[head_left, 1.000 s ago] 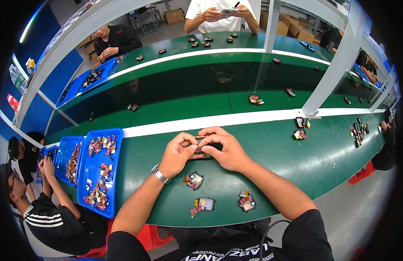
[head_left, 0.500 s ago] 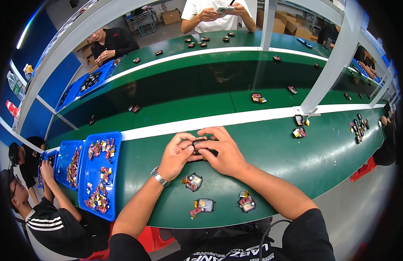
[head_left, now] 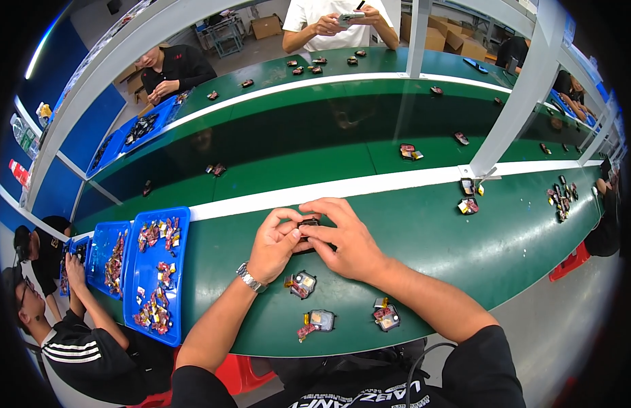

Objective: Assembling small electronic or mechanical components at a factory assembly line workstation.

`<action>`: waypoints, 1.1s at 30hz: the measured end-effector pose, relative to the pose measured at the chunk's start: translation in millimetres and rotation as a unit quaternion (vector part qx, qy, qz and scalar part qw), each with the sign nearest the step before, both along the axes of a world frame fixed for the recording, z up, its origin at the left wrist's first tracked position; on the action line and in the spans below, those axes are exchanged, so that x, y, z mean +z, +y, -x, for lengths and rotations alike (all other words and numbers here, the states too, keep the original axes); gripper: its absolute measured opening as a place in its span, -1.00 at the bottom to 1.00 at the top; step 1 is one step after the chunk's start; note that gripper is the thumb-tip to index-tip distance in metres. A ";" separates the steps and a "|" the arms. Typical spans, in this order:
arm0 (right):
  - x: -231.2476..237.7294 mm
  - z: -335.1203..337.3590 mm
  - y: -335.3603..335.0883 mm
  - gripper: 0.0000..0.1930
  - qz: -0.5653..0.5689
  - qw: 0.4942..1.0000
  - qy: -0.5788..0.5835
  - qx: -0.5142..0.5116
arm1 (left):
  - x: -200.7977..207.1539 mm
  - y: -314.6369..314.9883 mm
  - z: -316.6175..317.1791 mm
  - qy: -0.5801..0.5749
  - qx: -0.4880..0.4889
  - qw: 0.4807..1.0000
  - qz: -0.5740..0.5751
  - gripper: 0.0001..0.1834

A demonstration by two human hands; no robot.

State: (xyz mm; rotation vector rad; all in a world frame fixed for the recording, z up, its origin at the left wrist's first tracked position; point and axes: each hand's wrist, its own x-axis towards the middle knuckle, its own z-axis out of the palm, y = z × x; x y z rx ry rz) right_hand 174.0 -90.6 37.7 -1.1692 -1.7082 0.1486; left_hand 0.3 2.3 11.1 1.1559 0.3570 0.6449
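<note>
The left hand point(head_left: 274, 245) and right hand point(head_left: 346, 241) meet over the green table point(head_left: 465, 251), both closed on one small dark part point(head_left: 307, 224). The part sits between the fingertips of both hands, just above the table's near half. It is mostly covered, so its long axis and facing cannot be told.

A long green surface point(head_left: 465, 251) runs across the view, with a white stripe point(head_left: 370, 185) along its length. Three small assembled parts lie near its front edge: one point(head_left: 302, 283), another point(head_left: 320, 319) and a third point(head_left: 386, 315). To the left stands a blue tray point(head_left: 183, 272) of mixed small pieces, a second blue tray point(head_left: 97, 238) beside it. A grey post point(head_left: 512, 102) rises at the right. Cardboard boxes point(head_left: 266, 26) sit on the floor beyond.
</note>
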 end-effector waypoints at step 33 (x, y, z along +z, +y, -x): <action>-10.0 4.0 5.8 -0.80 0.032 0.996 0.087 -0.016 | -2.1 -0.9 -0.5 -0.060 -0.024 0.997 0.049 -0.72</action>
